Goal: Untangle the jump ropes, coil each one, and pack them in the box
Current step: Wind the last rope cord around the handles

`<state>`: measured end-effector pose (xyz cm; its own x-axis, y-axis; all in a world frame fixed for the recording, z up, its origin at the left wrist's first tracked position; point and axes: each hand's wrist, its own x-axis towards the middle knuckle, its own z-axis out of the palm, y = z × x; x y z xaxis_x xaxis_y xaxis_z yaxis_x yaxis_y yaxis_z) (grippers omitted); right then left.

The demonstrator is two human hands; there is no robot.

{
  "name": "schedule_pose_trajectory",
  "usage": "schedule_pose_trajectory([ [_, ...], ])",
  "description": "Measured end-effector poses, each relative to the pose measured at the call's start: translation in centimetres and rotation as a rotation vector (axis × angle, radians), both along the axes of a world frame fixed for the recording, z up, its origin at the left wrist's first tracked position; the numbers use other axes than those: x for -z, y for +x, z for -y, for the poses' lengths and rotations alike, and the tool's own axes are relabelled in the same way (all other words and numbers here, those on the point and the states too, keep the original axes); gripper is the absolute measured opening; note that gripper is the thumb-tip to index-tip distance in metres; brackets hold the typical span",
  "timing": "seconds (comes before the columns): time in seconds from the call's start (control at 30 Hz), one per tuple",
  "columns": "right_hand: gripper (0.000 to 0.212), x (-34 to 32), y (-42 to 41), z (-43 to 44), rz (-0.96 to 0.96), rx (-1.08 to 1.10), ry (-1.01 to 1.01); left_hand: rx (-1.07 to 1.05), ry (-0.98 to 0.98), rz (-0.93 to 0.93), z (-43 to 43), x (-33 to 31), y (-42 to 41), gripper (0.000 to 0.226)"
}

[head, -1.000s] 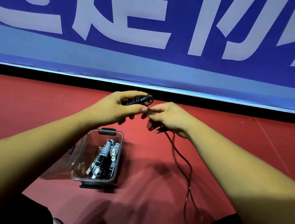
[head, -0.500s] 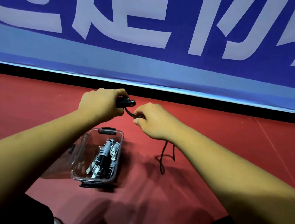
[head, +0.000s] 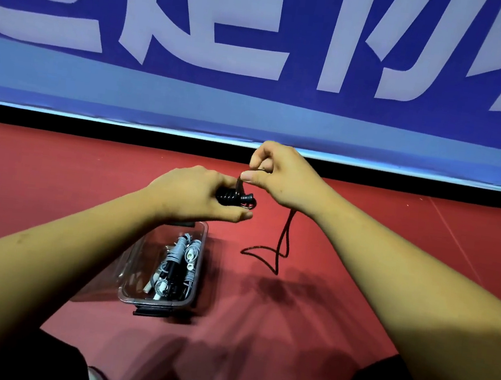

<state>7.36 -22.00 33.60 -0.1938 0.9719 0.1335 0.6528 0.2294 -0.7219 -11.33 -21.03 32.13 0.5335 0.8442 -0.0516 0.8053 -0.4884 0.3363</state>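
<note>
box: clear and open, standing on the red floor under the left forearm; its long axis runs near to far.
packed ropes: pale and black coils lying lengthwise inside the box.
loose tail: black rope hanging from under the right hand to the floor, ending in a small loop just right of the box's far end and apart from it.
left hand: fingers curled round a black handle, held above the box's far end.
handle: long axis left to right, with its free tip toward the right hand and turns of rope wound round it.
right hand: thumb and forefinger pinch the rope just above the handle's tip; it is the hand nearer the loose tail.
governing relation: the rope rises from handle to pinch, crosswise to the handle's axis, so the next turn probably passes over the handle while the tail feeds up from the floor.
far edge of the floor: blue banner with white lettering.
</note>
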Motion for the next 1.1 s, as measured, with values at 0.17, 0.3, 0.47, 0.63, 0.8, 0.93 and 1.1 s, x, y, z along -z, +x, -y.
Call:
schedule_pose_trajectory([
  [0.17,0.017,1.0,0.8,-0.4,-0.366,0.010,-0.253,0.074,-0.269,0.435,0.8,-0.5,0.2,0.005],
  [0.3,0.015,1.9,0.5,-0.4,-0.416,0.028,-0.306,-0.034,-0.354,0.613,1.3,-0.8,0.6,0.015],
  [0.47,0.012,2.0,0.3,-0.1,-0.368,-0.006,-0.304,-0.111,-0.343,0.766,1.6,-1.5,1.1,0.039],
  [0.63,0.003,2.2,0.2,0.2,-0.344,0.004,-0.299,-0.166,-0.280,0.738,1.4,-1.8,1.3,0.026],
  [0.8,0.006,4.4,0.4,0.4,-0.146,0.048,-0.254,-0.307,-0.119,0.704,-0.8,-1.4,-0.6,0.031],
  [0.93,0.011,4.3,0.0,0.8,-0.111,0.039,-0.264,-0.368,-0.062,0.649,-2.6,-0.8,-2.5,0.028],
  [1.1,0.025,1.3,-2.8,2.1,0.265,-0.149,-0.096,-0.457,0.177,0.163,-4.3,1.0,-4.4,0.040],
])
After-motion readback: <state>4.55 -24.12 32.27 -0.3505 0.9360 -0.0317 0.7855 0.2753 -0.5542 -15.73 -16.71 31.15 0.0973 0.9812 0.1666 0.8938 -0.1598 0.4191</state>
